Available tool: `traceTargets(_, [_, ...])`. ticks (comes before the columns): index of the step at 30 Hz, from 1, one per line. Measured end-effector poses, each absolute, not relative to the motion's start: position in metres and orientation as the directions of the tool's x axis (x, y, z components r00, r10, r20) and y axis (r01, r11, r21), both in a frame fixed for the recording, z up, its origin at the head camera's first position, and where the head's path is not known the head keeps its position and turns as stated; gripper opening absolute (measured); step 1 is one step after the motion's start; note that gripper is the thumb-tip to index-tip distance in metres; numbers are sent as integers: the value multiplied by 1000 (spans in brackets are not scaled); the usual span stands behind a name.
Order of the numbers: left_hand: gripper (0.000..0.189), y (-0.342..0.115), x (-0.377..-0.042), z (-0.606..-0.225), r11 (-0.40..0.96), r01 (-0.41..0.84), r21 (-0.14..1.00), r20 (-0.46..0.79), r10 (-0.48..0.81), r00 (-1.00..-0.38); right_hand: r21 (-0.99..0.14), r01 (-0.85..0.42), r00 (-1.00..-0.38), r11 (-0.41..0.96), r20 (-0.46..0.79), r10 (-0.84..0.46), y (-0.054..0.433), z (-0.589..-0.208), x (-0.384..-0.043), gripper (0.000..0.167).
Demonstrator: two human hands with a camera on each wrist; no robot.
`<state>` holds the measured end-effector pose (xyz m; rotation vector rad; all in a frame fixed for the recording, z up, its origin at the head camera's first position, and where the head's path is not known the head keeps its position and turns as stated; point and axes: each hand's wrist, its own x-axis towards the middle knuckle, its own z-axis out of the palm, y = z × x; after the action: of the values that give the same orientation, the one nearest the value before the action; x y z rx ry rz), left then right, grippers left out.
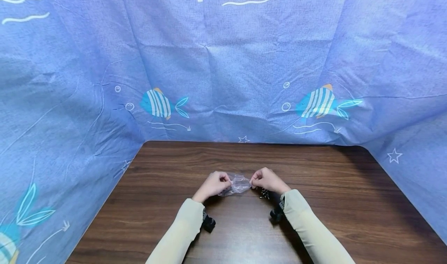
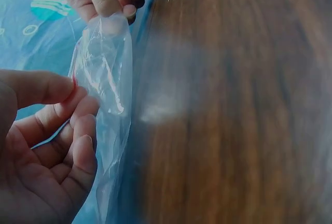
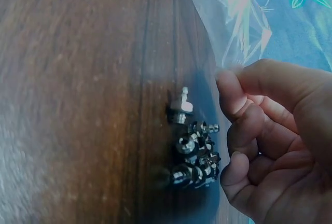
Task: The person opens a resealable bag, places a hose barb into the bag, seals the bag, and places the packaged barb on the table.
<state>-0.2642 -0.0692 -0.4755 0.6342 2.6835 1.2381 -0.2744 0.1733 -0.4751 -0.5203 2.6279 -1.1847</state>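
A clear plastic bag (image 1: 240,183) is stretched between both hands above the wooden table. My left hand (image 1: 217,184) pinches one side of it between thumb and forefinger; a thin red line shows at that pinch in the left wrist view. At the other end my right hand (image 1: 266,179) pinches a corner, its remaining fingers curled loosely. Several small shiny metal fittings (image 3: 192,151) lie in a pile on the table beside the right hand. In the head view the pile (image 1: 264,194) is partly covered by that hand and wrist.
The brown wood-grain table (image 1: 167,163) reaches back to a blue fish-print cloth (image 1: 237,70) that hangs behind it and along both sides. A dark wrist camera (image 1: 208,222) sits under the left sleeve, and another camera (image 1: 276,214) under the right.
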Motion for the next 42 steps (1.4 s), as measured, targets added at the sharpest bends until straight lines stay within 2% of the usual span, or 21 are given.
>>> traceTargets(12, [10, -77, -265, -479, 523, 346, 778, 74, 472, -879, -734, -264, -905, 626, -35, -423, 177, -475, -273, 8])
traceTargets(21, [10, -80, -266, -482, 497, 310, 811, 37, 484, -874, -731, -261, -902, 630, -48, -430, 176, -469, -271, 5])
traceTargets(26, [7, -79, -269, -486, 500, 316, 807, 49, 476, -878, -739, -247, -903, 627, -59, -425, 175, -465, -272, 5])
traceTargets(30, [4, -76, -269, -489, 445, 322, 835, 82, 479, -874, -746, -241, -903, 621, -63, -426, 174, -465, -272, 6])
traceTargets(34, [17, -72, -270, -493, 371, 365, 854, 144, 505, -851, -744, -247, -902, 621, -58, -428, 172, -464, -273, 7])
traceTargets(38, [35, -70, -270, -497, 350, 457, 818, 224, 539, -812, -742, -262, -897, 617, -48, -439, 171, -464, -274, 9])
traceTargets(42, [51, -69, -263, -490, 309, 472, 826, 228, 583, -780, -746, -266, -891, 610, -51, -450, 170, -463, -275, 10])
